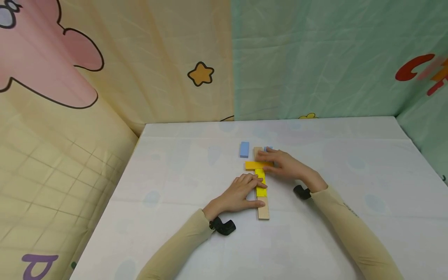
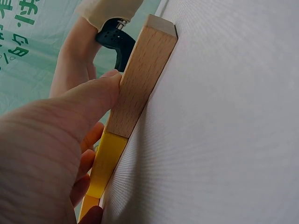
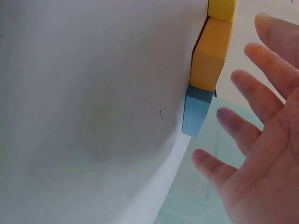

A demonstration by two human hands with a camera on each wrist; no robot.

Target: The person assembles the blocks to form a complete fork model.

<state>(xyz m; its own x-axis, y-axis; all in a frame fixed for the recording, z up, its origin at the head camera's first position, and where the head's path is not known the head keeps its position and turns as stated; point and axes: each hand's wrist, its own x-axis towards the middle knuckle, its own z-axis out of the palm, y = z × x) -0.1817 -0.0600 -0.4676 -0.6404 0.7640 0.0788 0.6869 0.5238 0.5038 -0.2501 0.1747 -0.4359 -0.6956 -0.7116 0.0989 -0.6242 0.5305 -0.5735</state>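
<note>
Flat blocks lie in a row on the white table. A plain wooden block [image 1: 264, 214] is at the near end, with a yellow block [image 1: 261, 192] against it. Beyond that an orange block [image 1: 250, 166] lies crosswise, and another wooden block [image 1: 257, 151] continues behind it. My left hand [image 1: 236, 195] rests fingers on the yellow block; its thumb [image 2: 100, 88] touches the near wooden block. Over the orange and far wooden blocks is my right hand [image 1: 287, 165], its fingers [image 3: 254, 95] spread and apart from the blocks in the right wrist view.
One blue block [image 1: 244, 149] lies left of the far wooden block. A second blue block [image 1: 268, 148], partly hidden by the right hand, is on its right. Printed curtains [image 1: 175, 58] stand behind the white table [image 1: 175, 186]. Each wrist wears a black camera mount [image 1: 224, 226].
</note>
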